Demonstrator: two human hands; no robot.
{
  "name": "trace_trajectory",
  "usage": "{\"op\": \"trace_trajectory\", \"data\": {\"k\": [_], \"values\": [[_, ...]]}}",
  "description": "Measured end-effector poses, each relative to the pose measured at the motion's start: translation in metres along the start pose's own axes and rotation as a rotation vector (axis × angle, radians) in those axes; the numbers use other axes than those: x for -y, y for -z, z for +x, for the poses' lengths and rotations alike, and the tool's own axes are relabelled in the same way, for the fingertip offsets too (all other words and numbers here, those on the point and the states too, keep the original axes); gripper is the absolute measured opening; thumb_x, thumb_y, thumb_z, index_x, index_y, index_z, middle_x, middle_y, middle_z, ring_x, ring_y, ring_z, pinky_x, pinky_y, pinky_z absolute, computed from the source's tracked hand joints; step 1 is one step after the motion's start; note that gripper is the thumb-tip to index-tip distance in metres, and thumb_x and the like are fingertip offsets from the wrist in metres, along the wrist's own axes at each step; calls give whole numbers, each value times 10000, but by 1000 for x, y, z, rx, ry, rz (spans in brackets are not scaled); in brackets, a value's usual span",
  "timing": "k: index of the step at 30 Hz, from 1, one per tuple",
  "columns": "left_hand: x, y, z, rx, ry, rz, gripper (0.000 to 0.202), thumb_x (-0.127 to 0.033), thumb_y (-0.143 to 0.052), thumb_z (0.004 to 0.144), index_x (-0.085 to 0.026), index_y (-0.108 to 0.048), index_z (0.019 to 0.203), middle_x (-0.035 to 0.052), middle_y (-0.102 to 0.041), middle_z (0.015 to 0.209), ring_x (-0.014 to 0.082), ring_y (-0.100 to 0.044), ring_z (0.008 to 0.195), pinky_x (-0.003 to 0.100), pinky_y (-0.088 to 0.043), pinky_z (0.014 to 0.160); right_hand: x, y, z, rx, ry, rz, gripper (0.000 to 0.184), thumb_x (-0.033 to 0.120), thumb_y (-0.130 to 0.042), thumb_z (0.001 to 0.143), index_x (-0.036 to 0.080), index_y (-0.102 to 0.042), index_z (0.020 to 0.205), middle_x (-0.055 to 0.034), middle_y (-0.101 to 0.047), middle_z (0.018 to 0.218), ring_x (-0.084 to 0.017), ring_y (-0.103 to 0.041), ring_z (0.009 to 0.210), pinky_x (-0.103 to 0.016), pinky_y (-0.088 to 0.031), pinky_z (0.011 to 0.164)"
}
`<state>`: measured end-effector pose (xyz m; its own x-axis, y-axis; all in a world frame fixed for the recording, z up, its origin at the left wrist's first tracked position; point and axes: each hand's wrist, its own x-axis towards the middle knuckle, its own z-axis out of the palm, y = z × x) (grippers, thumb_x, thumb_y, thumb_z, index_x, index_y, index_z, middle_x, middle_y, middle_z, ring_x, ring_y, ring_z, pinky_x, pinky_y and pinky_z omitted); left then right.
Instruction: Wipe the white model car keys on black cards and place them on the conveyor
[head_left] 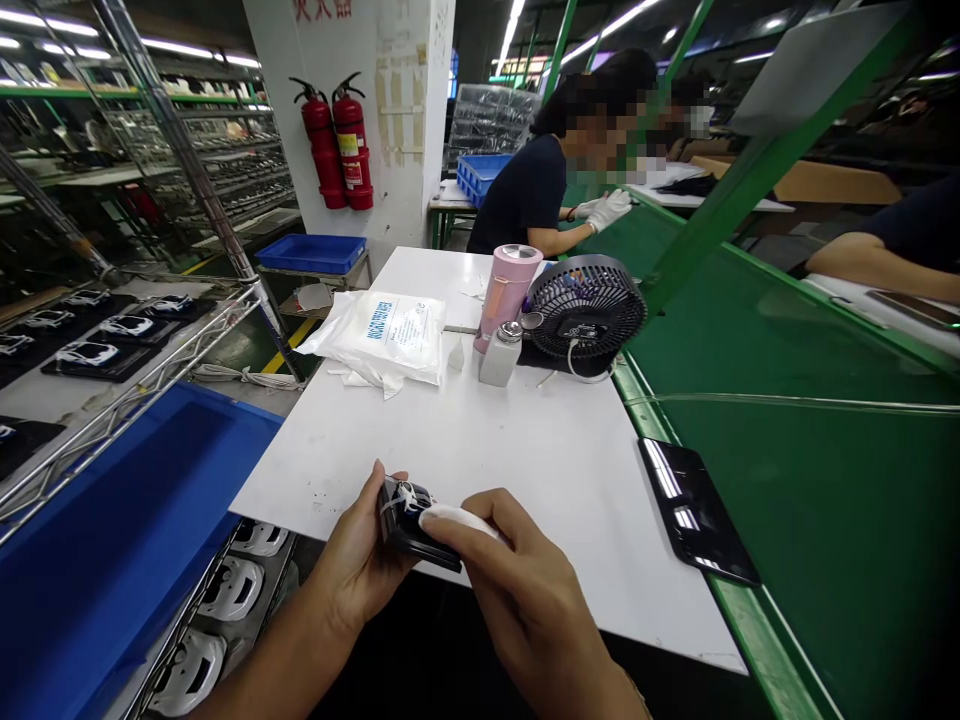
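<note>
Pinching a dark glossy moulded part [403, 520] in a narrow grip, the left hand [358, 560] holds it over the near edge of the white tabletop [525, 480]. The right hand [529, 590] has a closed grip on a white cotton pad [457, 520], pressed against the part's upper face. Bare fingers on that gloss could leave prints, and heavy rubbing could drag grit across it and scratch it. A slackened hold could drop the part past the edge, towards the white moulded shells [232, 588] racked below and left of it. Left of the part lies a blue bin [112, 540]. To its right, a black glossy panel [697, 510] rests on a green mat [810, 520], where a stray elbow might knock it. Beyond the part stand a bag of white wipes [382, 335], a small dispenser bottle [500, 352] and a pink flask [506, 295]; a careless reach could tip the bottle and spill whatever it holds. A desk fan [585, 305] sits just past them, and could blow dust onto the part. Farther off, a co-worker [525, 190] works in white gloves.
</note>
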<state>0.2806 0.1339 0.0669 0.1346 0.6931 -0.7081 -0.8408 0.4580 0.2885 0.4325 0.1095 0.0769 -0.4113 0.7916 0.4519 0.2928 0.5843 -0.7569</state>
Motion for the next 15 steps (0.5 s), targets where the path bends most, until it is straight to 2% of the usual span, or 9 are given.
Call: {"op": "trace_trajectory", "data": {"k": [3, 6, 8, 10, 13, 15], "values": [[0, 3, 2, -13, -14, 0, 139, -267, -542, 809, -130, -531, 829, 23, -589, 666, 140, -611, 595, 294, -543, 610, -5, 4, -3, 7, -39, -79, 377, 70, -365, 894, 245, -537, 1180, -58, -480, 897, -144, -495, 713, -256, -428, 594], [0, 7, 5, -17, -33, 13, 196, -317, -564, 787, -133, -515, 831, 46, -594, 694, 214, -637, 659, 427, -546, 675, -11, 6, -11, -171, -146, -8, 253, 122, -415, 893, 229, -547, 1081, -38, -502, 858, -137, -497, 690, -230, -412, 580], [1, 9, 6, -15, -67, 23, 222, -341, -572, 778, -140, -507, 847, 46, -594, 705, 226, -640, 674, 481, -531, 730, -14, 4, -18, -255, -291, 105, 128, 191, -450, 887, 219, -572, 913, -24, -517, 831, -141, -503, 702, -224, -416, 600], [2, 9, 5, -8, -127, 29, 242, -364, -573, 775, -162, -505, 890, 27, -593, 710, 209, -639, 678, 495, -515, 778, -17, -2, -27, -213, -520, 303, 160, 264, -465, 882, 203, -587, 799, -24, -540, 806, -155, -529, 711, -232, -440, 619], [8, 4, -4, 46, -278, 101, 298, -412, -550, 782, -218, -494, 1002, 4, -596, 732, 194, -643, 706, 493, -496, 824, -18, -14, -39, -145, -812, 585, 215, 344, -498, 872, 197, -656, 884, -54, -609, 916, -200, -591, 833, -261, -495, 674], [14, 1, -13, 107, -374, 205, 336, -435, -511, 800, -251, -461, 1078, 5, -604, 781, 192, -647, 743, 480, -482, 851, -18, -21, -45, -166, -837, 632, 254, 377, -503, 876, 201, -669, 952, -70, -637, 949, -224, -607, 872, -286, -513, 691]]}}
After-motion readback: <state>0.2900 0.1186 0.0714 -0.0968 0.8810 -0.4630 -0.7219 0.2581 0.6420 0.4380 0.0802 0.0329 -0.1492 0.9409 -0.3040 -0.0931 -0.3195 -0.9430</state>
